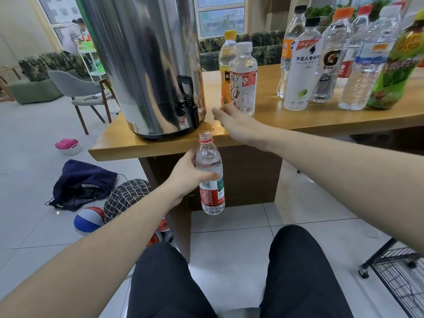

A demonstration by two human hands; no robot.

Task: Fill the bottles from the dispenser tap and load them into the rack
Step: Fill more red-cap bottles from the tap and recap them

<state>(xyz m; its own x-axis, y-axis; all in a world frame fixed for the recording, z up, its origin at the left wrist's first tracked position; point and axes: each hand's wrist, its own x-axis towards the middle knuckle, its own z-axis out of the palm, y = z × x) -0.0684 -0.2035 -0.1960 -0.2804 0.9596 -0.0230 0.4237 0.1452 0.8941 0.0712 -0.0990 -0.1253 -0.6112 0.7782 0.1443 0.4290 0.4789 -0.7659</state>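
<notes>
Head view looks down past two knees in black trousers [174,283] to the left hand [187,174], whose fingers and thumb are curled round the middle of a small clear plastic bottle with a red-and-white label [210,177]; the bottle is upright, uncapped, with a red ring at its neck, and it hangs in the air below the edge of the wooden surface [160,145]. Low to the right of that hand, on the tiled floor, stands a black wire rack on castors [399,274], only partly in frame. Above and to the right of the left hand, the right hand [229,118] reaches over the surface edge; its fingers look loosely bent and somewhat blurred, and they grip nothing that can be made out. Just left of the right hand is the black tap [187,106] of a tall stainless-steel dispenser [146,65], with the bottle's open mouth below and slightly forward of the spout. Just behind the right hand stand a clear capped bottle with a red-and-white label [243,79] and an orange-labelled bottle with a yellow cap [226,67], touching side by side. Farther right of that hand, a row of larger capped bottles [344,60] stands on the surface.
</notes>
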